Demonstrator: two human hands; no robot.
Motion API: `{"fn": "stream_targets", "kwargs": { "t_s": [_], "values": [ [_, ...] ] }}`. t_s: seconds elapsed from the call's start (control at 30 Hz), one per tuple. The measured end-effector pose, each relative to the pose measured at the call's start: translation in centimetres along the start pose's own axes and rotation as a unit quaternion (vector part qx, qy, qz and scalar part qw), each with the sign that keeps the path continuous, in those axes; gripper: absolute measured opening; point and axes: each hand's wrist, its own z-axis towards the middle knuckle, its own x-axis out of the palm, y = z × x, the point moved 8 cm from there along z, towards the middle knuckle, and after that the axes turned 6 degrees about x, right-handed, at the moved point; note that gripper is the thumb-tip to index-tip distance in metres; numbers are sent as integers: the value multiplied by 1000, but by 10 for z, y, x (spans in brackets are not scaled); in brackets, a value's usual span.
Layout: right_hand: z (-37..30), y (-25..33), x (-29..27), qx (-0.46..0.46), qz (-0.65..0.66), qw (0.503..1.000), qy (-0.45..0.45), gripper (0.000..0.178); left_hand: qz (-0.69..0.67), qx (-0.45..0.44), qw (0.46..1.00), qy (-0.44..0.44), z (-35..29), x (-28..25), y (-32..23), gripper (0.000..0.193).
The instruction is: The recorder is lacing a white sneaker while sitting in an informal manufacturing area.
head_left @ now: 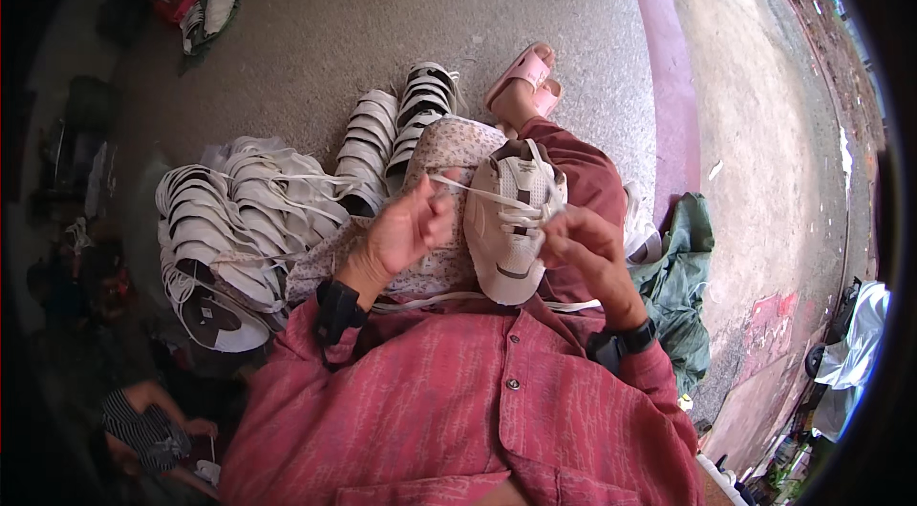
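Note:
A white and beige sneaker upper (pixel 499 263) rests on my lap, its toe pointing toward my body. A white shoelace (pixel 468 188) crosses its front opening in several rows. My left hand (pixel 411 227) is closed, with a lace end pinched between thumb and forefinger, pulled out to the left of the shoe. My right hand (pixel 590 256) is at the shoe's right side by the eyelets. Its fingers are bent together and slightly blurred; what they pinch there is hidden.
Stacked shoe uppers (pixel 205 229) with loose laces lie at my left, and more stacks (pixel 368 138) stand ahead. A flowered cloth (pixel 449 148) covers part of my lap. Green fabric (pixel 683 267) lies at my right. Another person (pixel 148 425) sits at the lower left.

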Motion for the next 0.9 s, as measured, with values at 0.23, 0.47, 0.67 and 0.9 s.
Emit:
{"fn": "stream_targets", "kwargs": {
  "t_s": [0.23,0.47,0.67,0.9],
  "values": [
    [-108,10,-163,-119,123,919,-354,26,-142,281,946,-74,-39,-88,-105,21],
    [-154,-18,-225,164,-398,765,-480,26,-27,440,851,-285,-133,-108,-174,20],
    [-9,19,-42,-95,-379,904,-172,20,-75,473,876,-52,-171,-123,-210,26],
    [32,12,38,-144,-573,805,-60,32,9,486,872,-60,-191,-106,-233,29]
  ]
}}
